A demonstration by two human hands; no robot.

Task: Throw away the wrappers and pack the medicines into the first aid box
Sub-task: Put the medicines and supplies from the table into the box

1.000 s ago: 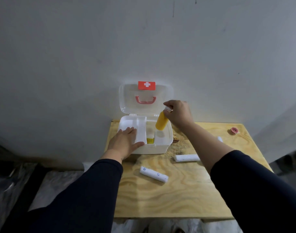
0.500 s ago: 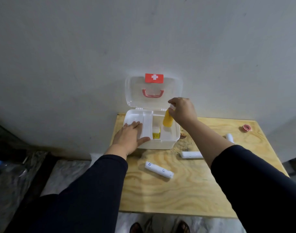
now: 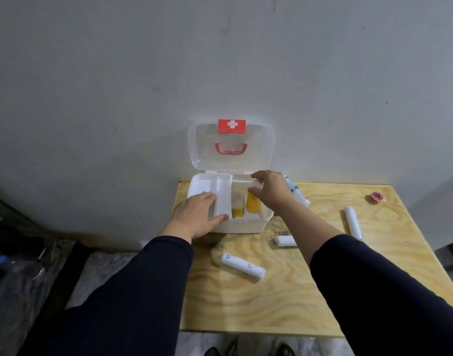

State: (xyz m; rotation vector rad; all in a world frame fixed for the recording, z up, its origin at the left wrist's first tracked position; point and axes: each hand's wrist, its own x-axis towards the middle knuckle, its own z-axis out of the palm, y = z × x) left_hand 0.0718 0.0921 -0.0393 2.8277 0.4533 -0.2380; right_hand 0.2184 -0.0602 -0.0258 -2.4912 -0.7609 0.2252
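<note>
The white first aid box point(image 3: 242, 226) stands open at the table's back left, its clear lid point(image 3: 230, 146) leaning on the wall. My right hand point(image 3: 270, 190) grips the white cap of a yellow bottle point(image 3: 253, 204) standing upright inside the box's right part, beside a yellow carton point(image 3: 237, 211). My left hand point(image 3: 196, 214) lies flat on the box's inner white tray point(image 3: 224, 195), thumb on the front rim. Three white bandage rolls lie on the wood: one in front point(image 3: 243, 265), one short point(image 3: 285, 240), one at right point(image 3: 353, 222).
The plywood table point(image 3: 284, 299) stands against a grey wall. A white bottle with green print point(image 3: 296, 192) lies behind my right wrist. A small pink tape roll point(image 3: 375, 197) sits at the back right corner. Crumpled plastic lies on the floor at left point(image 3: 17, 273).
My right hand has lowered the yellow bottle from above the box down into its right part, now upright. My left hand stays on the tray. The view has shifted.
</note>
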